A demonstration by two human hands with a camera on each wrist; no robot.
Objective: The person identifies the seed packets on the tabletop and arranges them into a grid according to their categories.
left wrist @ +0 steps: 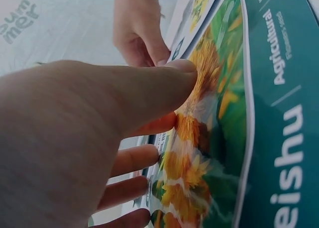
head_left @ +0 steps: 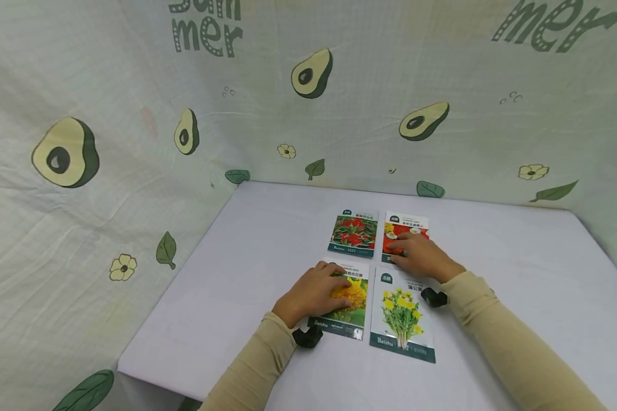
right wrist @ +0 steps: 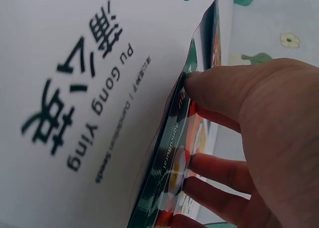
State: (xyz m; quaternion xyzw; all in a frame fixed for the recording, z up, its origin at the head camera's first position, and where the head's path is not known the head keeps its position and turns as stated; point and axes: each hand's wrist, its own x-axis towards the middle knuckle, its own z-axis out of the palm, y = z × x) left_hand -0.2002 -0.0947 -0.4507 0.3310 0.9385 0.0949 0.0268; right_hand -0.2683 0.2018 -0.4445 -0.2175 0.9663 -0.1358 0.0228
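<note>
Four printed seed packets lie two by two on the table. My left hand (head_left: 312,292) rests on the near-left packet, a sunflower seed packet (head_left: 357,294), with its fingers spread over the yellow flowers. In the left wrist view the thumb and fingertips touch its glossy front. At the far right, my right hand (head_left: 423,257) rests on a seed packet with red and white flowers (head_left: 406,221) and covers part of it. The right wrist view shows its thumb near that packet's green lower edge. A dandelion seed packet (head_left: 401,314) lies near right, a red-flowered seed packet (head_left: 353,233) far left.
A white-covered table (head_left: 226,274) holds the packets. Behind and to the left hangs a pale cloth (head_left: 355,131) printed with avocados and leaves. Each wrist wears a black device (head_left: 434,297) close to the table.
</note>
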